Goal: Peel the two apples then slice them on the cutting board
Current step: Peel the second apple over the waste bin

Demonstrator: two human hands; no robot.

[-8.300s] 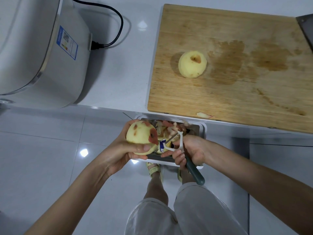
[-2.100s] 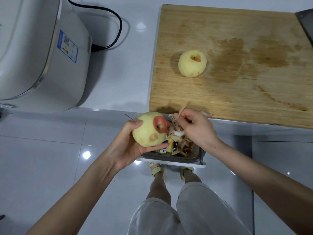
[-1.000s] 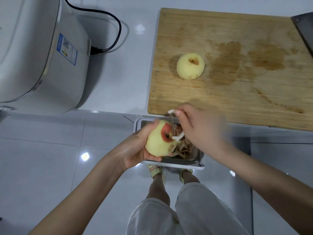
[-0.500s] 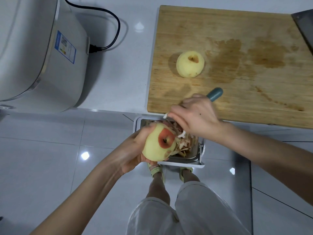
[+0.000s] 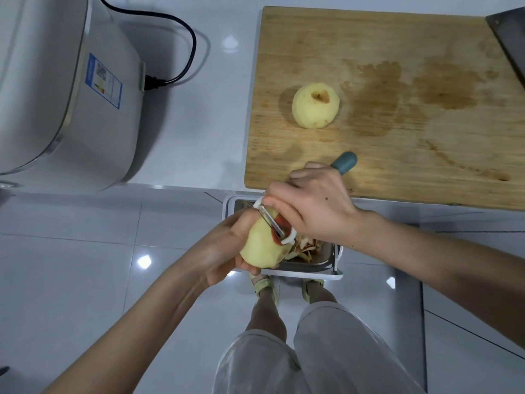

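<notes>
The left hand (image 5: 227,251) has its fingers curled up under the second apple (image 5: 260,247), cupping it over the scrap bin (image 5: 306,274) just off the counter's edge. The right hand (image 5: 312,206) is wrapped round the peeler (image 5: 272,223), forefinger laid along its white head. The teal handle pokes out behind over the board, and the blade sits across the one red patch of skin in view. That apple is nearly all bare flesh, so I judge it wet and slick: firm, round, light enough for one palm, but keen to spin (a grip at its two ends, thumb clear of the blade, looks safest).

Its partner, the peeled apple (image 5: 316,106), sits dimple up on the cutting board (image 5: 397,155), left of two damp stains. Peelings (image 5: 306,247) heap in the bin below.

The board lies on a glossy white counter (image 5: 199,123), and to the left is a white appliance (image 5: 56,81) with a black cord (image 5: 181,32) plugged in. Pale floor tiles (image 5: 85,265) shine underneath. Something dark cuts the board's top right corner; I can't tell what.
</notes>
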